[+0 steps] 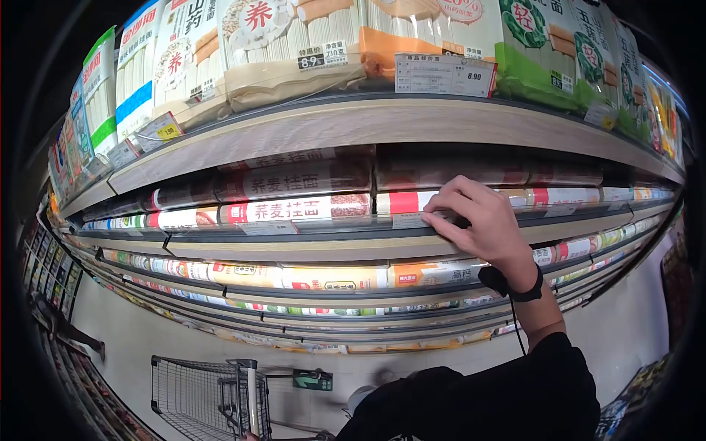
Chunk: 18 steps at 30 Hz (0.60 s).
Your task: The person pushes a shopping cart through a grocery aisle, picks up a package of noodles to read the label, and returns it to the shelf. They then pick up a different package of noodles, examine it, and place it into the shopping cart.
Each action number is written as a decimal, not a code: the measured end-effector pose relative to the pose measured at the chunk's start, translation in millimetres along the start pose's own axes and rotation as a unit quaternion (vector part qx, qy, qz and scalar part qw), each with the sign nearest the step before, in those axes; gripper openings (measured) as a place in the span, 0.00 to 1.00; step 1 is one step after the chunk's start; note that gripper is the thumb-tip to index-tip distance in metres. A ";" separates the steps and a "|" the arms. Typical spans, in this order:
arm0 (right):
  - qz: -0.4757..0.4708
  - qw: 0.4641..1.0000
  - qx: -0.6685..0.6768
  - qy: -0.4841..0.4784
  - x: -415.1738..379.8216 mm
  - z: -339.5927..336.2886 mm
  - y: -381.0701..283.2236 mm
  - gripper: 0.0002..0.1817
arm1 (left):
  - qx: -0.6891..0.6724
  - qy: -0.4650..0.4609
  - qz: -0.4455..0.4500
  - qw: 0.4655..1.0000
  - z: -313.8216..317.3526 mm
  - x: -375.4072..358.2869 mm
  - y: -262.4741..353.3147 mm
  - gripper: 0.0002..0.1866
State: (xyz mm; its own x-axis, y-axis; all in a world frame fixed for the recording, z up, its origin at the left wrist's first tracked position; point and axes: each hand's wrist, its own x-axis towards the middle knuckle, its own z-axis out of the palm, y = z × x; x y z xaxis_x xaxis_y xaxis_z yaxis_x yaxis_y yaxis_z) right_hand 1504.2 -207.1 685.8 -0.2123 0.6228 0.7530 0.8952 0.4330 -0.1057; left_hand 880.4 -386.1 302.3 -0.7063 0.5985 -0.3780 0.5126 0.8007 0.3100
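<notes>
- Noodle packets (403, 201) lie at my right hand (476, 220), fingers curled narrow; whether gripping, I cannot tell.
- Cart handle (254, 400) by my left hand (251, 436), mostly cropped; grip unclear.

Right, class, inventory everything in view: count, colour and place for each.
Shelf boards: several, pale brown, across centre.
Upright noodle packs: several, white with coloured bands, top shelf.
Lying packs: many, mixed colours, lower shelves.
Price labels: several, mostly white, shelf edges.
Background shelving: at least two stretches, mixed colours, both sides.
Floor: one, pale, below.
Cart: one, grey, lower left.
Floor sign: one, green, right of cart.
Another person: one, dark, partly shown, far left.
Wristband: one, black, right wrist.
Sleeve: one, black, lower right.
Right hand: one, bare, before the lying packs.
Left hand: one, barely shown, bottom edge by cart.
</notes>
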 end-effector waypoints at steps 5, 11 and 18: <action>-0.005 1.000 0.000 0.029 1.4 6.6 4.4 0.05 | -0.039 0.026 -0.045 0.998 -1.3 -1.4 18.2 0.37; -0.011 0.994 -0.049 0.094 -6.8 24.2 7.7 0.03 | 0.032 0.128 -0.027 0.991 -1.4 -14.8 32.8 0.28; -0.003 0.990 -0.073 0.122 -3.6 34.9 1.2 0.07 | 0.038 0.199 0.043 0.978 7.6 6.3 24.6 0.29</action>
State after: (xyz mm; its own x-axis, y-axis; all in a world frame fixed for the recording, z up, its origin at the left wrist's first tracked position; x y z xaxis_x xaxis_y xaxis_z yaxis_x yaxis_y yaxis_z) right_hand 1492.3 -186.1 660.3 -0.1327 0.4365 0.8899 0.9454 0.3255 -0.0187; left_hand 892.3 -362.4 300.9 -0.7857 0.6183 0.0204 0.6023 0.7570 0.2534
